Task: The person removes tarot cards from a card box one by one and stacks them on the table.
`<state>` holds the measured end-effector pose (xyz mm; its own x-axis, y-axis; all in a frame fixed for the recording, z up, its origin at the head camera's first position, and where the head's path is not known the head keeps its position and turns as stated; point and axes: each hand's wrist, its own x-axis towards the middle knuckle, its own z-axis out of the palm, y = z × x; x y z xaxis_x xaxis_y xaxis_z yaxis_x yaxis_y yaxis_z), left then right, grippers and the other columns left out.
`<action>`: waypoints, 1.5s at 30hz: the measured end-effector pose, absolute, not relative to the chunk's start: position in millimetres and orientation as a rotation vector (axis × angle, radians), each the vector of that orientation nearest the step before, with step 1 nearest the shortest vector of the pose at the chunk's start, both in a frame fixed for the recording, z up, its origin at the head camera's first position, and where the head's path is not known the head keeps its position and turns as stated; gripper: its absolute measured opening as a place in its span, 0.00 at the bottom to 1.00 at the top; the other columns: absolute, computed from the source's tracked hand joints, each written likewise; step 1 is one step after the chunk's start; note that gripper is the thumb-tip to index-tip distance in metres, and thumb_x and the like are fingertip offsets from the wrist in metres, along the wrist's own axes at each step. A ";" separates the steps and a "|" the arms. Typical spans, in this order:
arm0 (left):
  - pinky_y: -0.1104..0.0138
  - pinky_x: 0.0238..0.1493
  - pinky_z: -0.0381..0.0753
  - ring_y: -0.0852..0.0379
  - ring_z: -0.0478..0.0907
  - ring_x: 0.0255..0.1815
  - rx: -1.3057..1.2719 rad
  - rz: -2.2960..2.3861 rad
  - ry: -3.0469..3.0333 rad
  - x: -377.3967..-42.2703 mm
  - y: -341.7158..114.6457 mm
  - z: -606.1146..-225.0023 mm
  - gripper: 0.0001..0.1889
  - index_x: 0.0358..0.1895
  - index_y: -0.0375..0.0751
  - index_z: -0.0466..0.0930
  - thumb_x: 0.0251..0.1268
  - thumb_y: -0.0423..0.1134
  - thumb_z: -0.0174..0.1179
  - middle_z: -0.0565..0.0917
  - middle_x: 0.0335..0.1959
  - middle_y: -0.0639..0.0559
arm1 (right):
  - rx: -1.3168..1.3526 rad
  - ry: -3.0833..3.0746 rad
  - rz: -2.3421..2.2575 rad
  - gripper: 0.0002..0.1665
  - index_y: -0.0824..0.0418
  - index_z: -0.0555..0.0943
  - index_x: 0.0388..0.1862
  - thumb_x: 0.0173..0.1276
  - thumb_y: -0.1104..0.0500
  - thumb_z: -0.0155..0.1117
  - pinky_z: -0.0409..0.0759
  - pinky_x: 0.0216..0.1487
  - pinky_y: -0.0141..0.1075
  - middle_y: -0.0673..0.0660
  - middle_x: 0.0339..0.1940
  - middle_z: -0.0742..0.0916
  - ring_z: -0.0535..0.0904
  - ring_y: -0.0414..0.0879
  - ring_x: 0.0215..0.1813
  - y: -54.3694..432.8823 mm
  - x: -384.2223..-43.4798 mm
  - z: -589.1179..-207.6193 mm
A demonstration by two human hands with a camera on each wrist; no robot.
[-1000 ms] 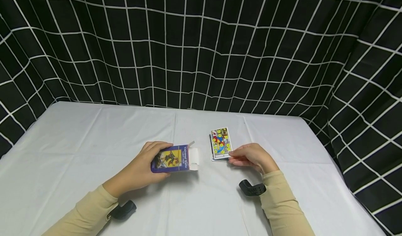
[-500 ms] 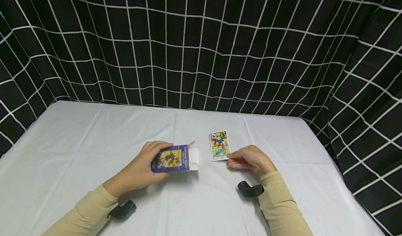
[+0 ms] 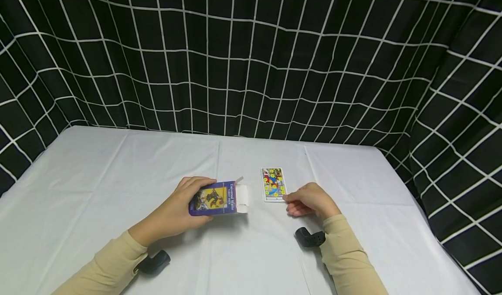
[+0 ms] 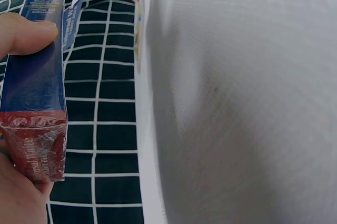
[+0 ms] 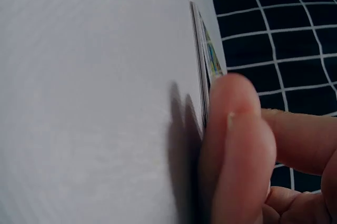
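My left hand (image 3: 174, 212) grips a purple tarot card box (image 3: 213, 198) round its closed end, with the thumb on the near side. The box's white flap (image 3: 242, 195) stands open to the right. In the left wrist view the thumb presses the box's blue side (image 4: 37, 76), and clear wrap shows at one end. A colourful tarot card (image 3: 273, 182) lies face up on a thin stack of cards (image 5: 197, 39). My right hand (image 3: 311, 201) pinches this top card at its near right corner. In the right wrist view the card is slightly tilted off the stack.
A white cloth (image 3: 157, 160) with creases covers the table. Black curtain with a white grid (image 3: 251, 59) hangs behind and at both sides. Each wrist carries a black camera mount, one left (image 3: 154, 262) and one right (image 3: 310, 237).
My right hand has drawn the top card toward me and slightly left, so it now lines up with the stack beneath. The left hand and the box have stayed still.
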<state>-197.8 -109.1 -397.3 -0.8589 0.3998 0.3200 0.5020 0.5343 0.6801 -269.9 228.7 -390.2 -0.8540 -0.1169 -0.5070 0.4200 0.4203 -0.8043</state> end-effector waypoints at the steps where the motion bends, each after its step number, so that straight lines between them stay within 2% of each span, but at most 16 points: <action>1: 0.47 0.65 0.70 0.47 0.66 0.65 -0.781 -1.231 -2.638 -197.9 -109.2 -397.5 0.40 0.68 0.40 0.69 0.48 0.35 0.75 0.74 0.65 0.46 | 0.257 2.196 -1.426 0.09 0.67 0.79 0.26 0.66 0.65 0.64 0.80 0.21 0.26 0.49 0.12 0.82 0.79 0.34 0.15 228.0 -269.9 -390.5; 16: 0.46 0.67 0.68 0.47 0.65 0.67 -0.763 -1.246 -2.652 -195.4 -112.0 -398.3 0.41 0.69 0.39 0.69 0.46 0.35 0.75 0.74 0.66 0.46 | 0.273 2.274 -1.332 0.10 0.66 0.76 0.26 0.67 0.64 0.63 0.79 0.20 0.27 0.50 0.11 0.81 0.77 0.35 0.14 219.5 -269.4 -392.3; 23: 0.47 0.66 0.69 0.48 0.66 0.66 -0.750 -1.243 -2.644 -194.4 -113.1 -398.2 0.41 0.68 0.39 0.69 0.46 0.35 0.75 0.74 0.65 0.46 | 0.246 2.255 -1.376 0.10 0.67 0.78 0.26 0.66 0.63 0.65 0.80 0.21 0.27 0.50 0.12 0.82 0.79 0.35 0.14 221.3 -268.8 -392.1; 28: 0.48 0.65 0.69 0.48 0.66 0.65 -0.743 -1.244 -2.656 -193.1 -114.2 -397.4 0.41 0.69 0.40 0.69 0.46 0.35 0.75 0.74 0.66 0.46 | 0.254 2.247 -1.450 0.09 0.71 0.80 0.33 0.66 0.63 0.64 0.81 0.23 0.28 0.50 0.15 0.84 0.81 0.35 0.17 224.7 -269.3 -389.7; 33: 0.48 0.65 0.69 0.49 0.65 0.65 -0.736 -1.231 -2.685 -195.1 -115.1 -398.6 0.41 0.69 0.41 0.69 0.47 0.36 0.75 0.74 0.66 0.47 | 0.265 2.270 -1.548 0.15 0.79 0.79 0.44 0.68 0.65 0.62 0.83 0.26 0.29 0.51 0.18 0.86 0.83 0.37 0.21 228.3 -269.8 -385.1; 37: 0.48 0.64 0.70 0.49 0.66 0.64 -0.731 -1.209 -2.707 -197.6 -115.8 -397.3 0.40 0.69 0.41 0.69 0.48 0.36 0.74 0.74 0.66 0.47 | 0.245 2.285 -1.630 0.19 0.82 0.75 0.50 0.70 0.65 0.59 0.83 0.28 0.29 0.51 0.20 0.87 0.84 0.37 0.22 230.7 -271.3 -381.1; 45: 0.49 0.64 0.70 0.48 0.66 0.63 -0.725 -1.145 -2.724 -206.9 -120.8 -396.2 0.38 0.67 0.41 0.70 0.49 0.36 0.74 0.76 0.63 0.47 | 0.211 2.333 -1.681 0.22 0.83 0.74 0.53 0.71 0.63 0.58 0.84 0.32 0.28 0.50 0.23 0.87 0.85 0.36 0.25 228.6 -269.0 -374.0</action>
<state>-206.9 -120.8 -396.2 -0.8819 0.3881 0.2677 0.4628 0.6040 0.6488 -269.0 228.6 -374.0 -0.9563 -0.0325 -0.2907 0.2654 0.3212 -0.9090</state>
